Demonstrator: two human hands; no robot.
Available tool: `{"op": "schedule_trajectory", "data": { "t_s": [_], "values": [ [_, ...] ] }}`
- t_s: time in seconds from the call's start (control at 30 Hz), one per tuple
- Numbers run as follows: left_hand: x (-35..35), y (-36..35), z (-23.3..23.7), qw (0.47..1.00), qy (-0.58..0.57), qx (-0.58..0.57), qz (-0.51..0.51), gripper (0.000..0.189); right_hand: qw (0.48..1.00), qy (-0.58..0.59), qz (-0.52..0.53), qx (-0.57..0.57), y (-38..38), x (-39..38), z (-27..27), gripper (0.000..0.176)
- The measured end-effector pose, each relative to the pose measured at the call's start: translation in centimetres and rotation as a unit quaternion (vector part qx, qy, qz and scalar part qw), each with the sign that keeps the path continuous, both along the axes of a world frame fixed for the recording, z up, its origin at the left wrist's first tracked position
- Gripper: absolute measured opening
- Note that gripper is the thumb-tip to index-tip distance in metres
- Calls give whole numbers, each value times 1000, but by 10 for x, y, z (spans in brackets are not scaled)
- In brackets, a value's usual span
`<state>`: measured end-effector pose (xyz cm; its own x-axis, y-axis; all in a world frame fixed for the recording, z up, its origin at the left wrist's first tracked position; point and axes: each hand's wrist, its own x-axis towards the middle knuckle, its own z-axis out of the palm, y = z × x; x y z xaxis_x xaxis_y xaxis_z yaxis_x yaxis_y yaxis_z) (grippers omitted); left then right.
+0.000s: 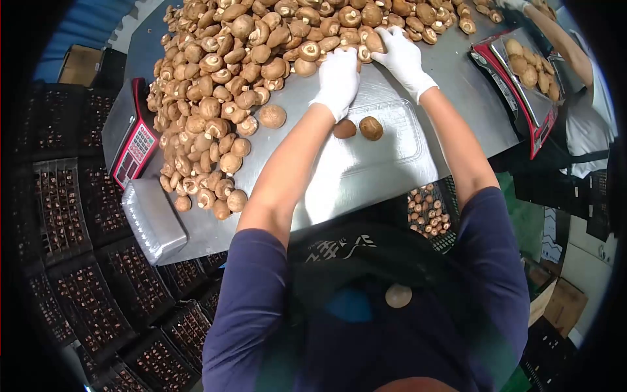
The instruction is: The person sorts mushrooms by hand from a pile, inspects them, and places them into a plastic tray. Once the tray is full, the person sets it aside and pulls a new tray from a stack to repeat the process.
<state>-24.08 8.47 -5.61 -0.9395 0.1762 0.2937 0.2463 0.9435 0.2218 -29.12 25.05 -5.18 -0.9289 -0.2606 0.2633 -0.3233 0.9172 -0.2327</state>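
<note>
Both my hands wear white gloves and reach to the near edge of a large heap of brown shiitake mushrooms [215, 85]. My left hand [338, 81] has its fingers curled over a mushroom at the heap's edge, mostly hidden beneath them. Just to its right, my right hand [405, 62] has thumb and fingers around another mushroom [375, 43]. Below my hands, a clear plastic tray [415, 140] lies on the metal table, with two mushrooms [371, 129] in its upper left part. The left one is partly covered by my left wrist.
A red-framed scale [136, 147] and a stack of clear trays [153, 219] stand at left. Another scale [513, 91] bears a tray of mushrooms at right, beside a co-worker's arm [562, 42]. Black crates [85, 287] of mushrooms cover the floor at left; another crate [431, 209] sits below the table edge.
</note>
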Motion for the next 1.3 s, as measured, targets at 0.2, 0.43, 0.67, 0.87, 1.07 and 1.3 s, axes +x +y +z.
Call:
{"op": "schedule_trajectory", "data": {
  "t_s": [0.2,0.43,0.67,0.87,1.07,1.3],
  "values": [
    [22,-38,11,695,-221,684,-9,31,607,-351,126,-702,35,20,15,41],
    [30,-30,11,797,-267,540,-29,24,520,-383,162,-746,55,56,15,43],
    [40,-1,24,961,-161,202,-104,38,888,-265,110,-359,58,139,38,43],
    [34,12,17,977,-118,127,-122,36,988,-40,139,-57,44,159,32,37],
    [87,-20,57,902,-120,412,-53,31,983,-18,105,-147,39,98,40,32],
    [183,-47,47,907,-233,351,-3,26,996,-53,74,23,-1,44,1,38]
  ]
}}
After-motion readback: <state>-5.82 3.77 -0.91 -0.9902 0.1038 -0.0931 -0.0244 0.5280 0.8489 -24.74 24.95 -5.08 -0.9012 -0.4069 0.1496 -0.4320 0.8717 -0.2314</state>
